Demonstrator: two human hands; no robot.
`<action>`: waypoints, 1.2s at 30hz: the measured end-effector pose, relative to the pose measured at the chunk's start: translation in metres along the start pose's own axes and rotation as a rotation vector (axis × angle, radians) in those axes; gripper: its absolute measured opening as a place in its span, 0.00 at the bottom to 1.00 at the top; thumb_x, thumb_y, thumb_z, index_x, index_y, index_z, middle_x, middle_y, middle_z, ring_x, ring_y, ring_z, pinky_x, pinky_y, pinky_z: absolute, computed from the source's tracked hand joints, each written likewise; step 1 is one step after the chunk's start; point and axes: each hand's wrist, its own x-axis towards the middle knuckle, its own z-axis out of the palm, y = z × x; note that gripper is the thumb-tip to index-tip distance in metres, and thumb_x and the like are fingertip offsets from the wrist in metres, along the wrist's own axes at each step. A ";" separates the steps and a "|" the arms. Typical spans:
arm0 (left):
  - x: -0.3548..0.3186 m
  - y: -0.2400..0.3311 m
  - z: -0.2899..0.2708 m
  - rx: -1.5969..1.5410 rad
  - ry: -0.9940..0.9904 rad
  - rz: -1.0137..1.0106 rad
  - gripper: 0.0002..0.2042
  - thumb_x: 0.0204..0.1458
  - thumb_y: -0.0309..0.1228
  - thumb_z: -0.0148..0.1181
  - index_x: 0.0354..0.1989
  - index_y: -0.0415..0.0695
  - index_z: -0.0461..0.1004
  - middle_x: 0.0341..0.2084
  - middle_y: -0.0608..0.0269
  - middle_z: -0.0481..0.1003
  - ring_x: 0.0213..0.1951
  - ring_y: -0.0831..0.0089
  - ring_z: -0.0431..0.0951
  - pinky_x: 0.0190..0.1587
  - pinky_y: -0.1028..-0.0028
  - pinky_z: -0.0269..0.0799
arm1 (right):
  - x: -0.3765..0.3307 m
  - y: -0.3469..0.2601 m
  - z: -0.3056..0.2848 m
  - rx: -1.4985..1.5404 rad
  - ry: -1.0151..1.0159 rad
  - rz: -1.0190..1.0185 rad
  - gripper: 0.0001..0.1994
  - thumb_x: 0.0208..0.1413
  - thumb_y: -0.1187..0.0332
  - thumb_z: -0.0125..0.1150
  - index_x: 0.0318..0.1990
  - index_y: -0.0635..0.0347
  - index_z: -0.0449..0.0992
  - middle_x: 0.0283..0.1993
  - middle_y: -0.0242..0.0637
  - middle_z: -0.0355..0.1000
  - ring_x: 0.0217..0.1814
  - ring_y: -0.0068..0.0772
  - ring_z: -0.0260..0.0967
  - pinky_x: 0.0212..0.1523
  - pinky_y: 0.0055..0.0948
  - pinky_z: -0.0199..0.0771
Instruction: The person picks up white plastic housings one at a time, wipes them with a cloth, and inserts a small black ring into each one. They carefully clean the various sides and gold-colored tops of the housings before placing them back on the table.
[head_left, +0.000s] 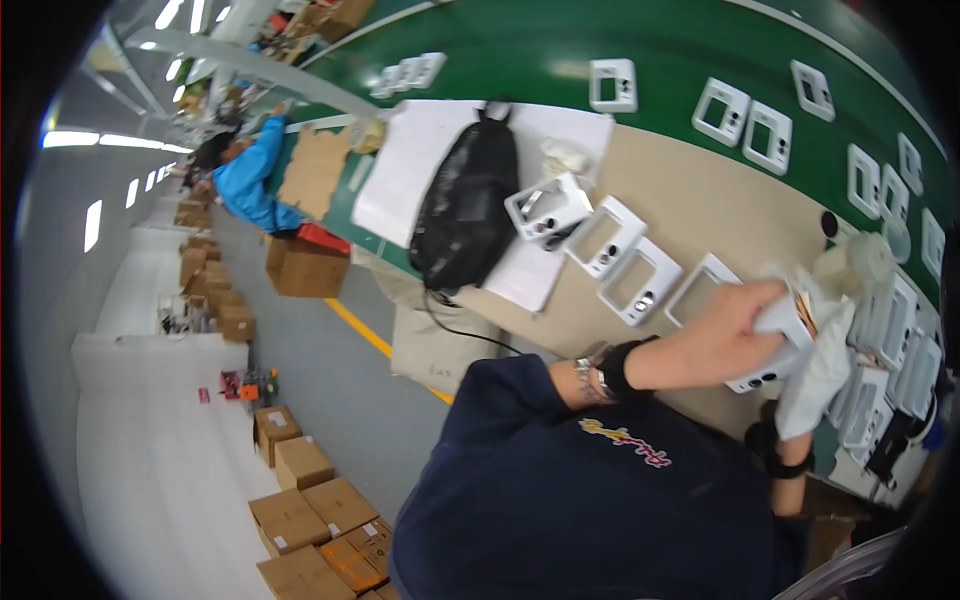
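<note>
My left hand (725, 330) is bare, with a bracelet and a black band at the wrist. Its fingers are closed on a white plastic housing (762, 378) with dark round holes along its lower edge. Against the other side of this housing is my right hand (812, 385), covered in white, apparently a glove; its fingers are partly blurred. Something brownish shows between the two hands, too small to name. Just left of my left hand, a white frame (702, 282) lies on the beige work surface, with another white frame (640, 282) beyond it.
Several white housings (885, 320) are stacked at the right, by a roll of clear tape (853, 262). More frames stand on the green bench (660, 60). A black backpack (470, 205) lies left. Cardboard boxes (300, 462) line the floor; a person in blue (250, 180) sits farther off.
</note>
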 end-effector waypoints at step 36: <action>-0.007 -0.021 0.015 -0.776 -0.093 -0.521 0.07 0.51 0.26 0.44 0.39 0.43 0.63 0.15 0.75 0.58 0.12 0.89 0.51 0.13 0.83 0.47 | 0.075 -0.044 -0.089 -0.420 -0.031 0.019 0.11 0.49 0.73 0.52 0.41 0.62 0.72 0.41 0.34 0.70 0.36 0.21 0.66 0.35 0.18 0.65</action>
